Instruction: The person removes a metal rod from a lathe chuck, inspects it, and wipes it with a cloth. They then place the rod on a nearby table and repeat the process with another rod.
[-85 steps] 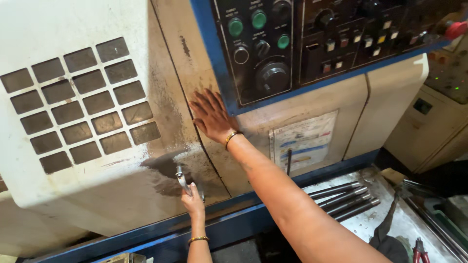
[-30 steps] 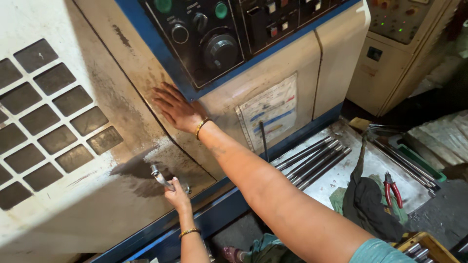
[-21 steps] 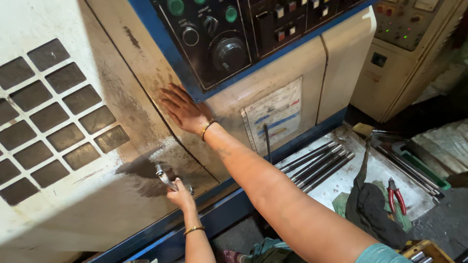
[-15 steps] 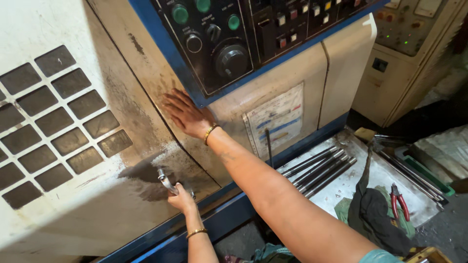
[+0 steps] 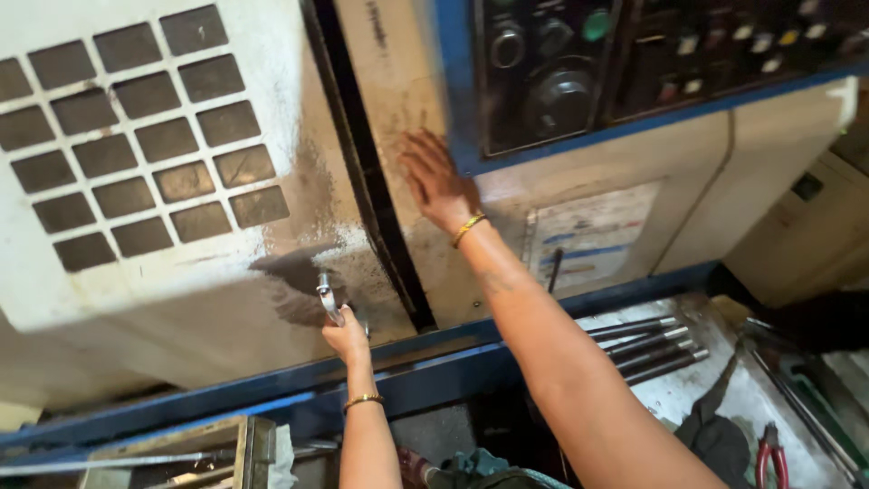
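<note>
Slid open a bit since the earlier shots, with a dark gap now showing between the cream sliding door (image 5: 181, 272) and the fixed panel (image 5: 507, 244) beside it. Left hand (image 5: 347, 335) clenched round the small metal door handle (image 5: 327, 297), low on the door by the grimy smudge. Right hand (image 5: 436, 181) flat, fingers spread, holding nothing, pressed on the fixed panel just under the black control panel (image 5: 634, 63). Best bet, judging by this: keep pulling level along the blue rail (image 5: 272, 385), not down, with wrist straight and that braced palm well clear of the gap edge. Further out, steel rods (image 5: 647, 342) on the tray at right, red-handled pliers (image 5: 771, 451) near a dark rag (image 5: 715, 435).
</note>
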